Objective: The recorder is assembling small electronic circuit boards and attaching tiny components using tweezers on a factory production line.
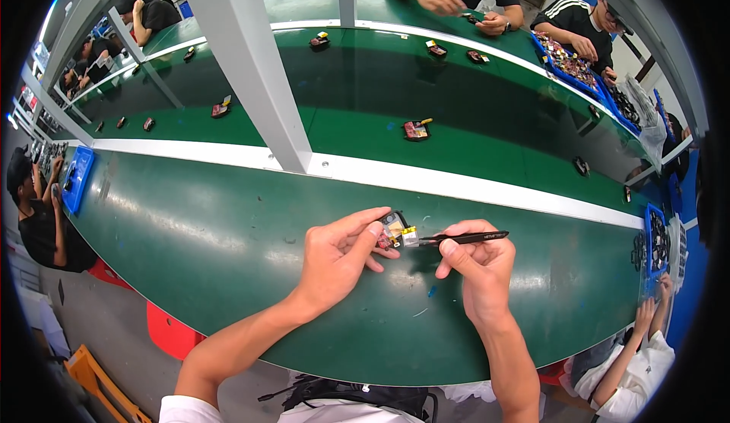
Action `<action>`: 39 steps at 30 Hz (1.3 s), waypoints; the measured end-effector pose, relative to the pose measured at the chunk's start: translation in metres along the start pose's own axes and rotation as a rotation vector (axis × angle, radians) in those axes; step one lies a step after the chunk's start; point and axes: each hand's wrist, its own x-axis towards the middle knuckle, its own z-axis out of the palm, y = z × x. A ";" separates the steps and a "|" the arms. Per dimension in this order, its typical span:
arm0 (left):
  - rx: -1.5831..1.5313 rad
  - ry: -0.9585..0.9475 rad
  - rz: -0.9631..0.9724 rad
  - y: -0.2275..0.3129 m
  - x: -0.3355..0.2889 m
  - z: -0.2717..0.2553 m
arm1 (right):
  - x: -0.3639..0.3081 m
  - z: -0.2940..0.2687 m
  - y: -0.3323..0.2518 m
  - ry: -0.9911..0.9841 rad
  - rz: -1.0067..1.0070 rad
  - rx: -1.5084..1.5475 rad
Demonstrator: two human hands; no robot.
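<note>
Over the green table, my left hand (342,252) is closed on a small black electronic device (393,222), its thumb and fingers at the device's edges. Red and tan parts show inside the open housing. A white and yellow tab (410,236) stands out from its right side. In my right hand (480,267) is a pair of black tweezers (471,237), pinched between thumb and fingers and pointing left. Their tips meet the tab; whether they grip it or only touch it, I cannot tell.
Past a white rail (449,189), a green belt carries several similar devices (416,129). A grey post (262,81) rises before it. Blue bins (656,240) (77,180) stand at both table ends. Co-workers sit opposite and at both sides. A red stool (169,330) is at lower left.
</note>
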 end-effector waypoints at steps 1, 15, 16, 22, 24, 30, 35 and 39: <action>0.001 0.002 -0.001 -0.001 0.000 -0.001 | 0.000 0.001 0.001 -0.002 0.001 0.001; 0.029 -0.033 -0.024 -0.002 -0.003 0.004 | -0.006 0.012 0.005 -0.037 -0.222 -0.314; 0.029 -0.032 -0.024 -0.002 -0.004 0.004 | -0.005 0.011 0.006 -0.069 -0.244 -0.314; 0.038 -0.031 -0.016 -0.001 -0.004 0.003 | -0.004 0.010 0.005 -0.074 -0.175 -0.239; 0.037 -0.029 -0.009 -0.001 -0.004 0.002 | -0.005 0.011 0.004 -0.071 -0.168 -0.259; 0.034 -0.014 0.016 -0.001 -0.004 0.004 | -0.008 0.012 0.004 -0.022 -0.161 -0.356; 0.029 -0.017 0.020 -0.001 -0.004 0.004 | -0.007 0.014 0.005 0.032 -0.186 -0.386; -0.027 0.001 -0.004 -0.002 -0.005 0.008 | -0.007 0.014 0.005 0.022 -0.170 -0.395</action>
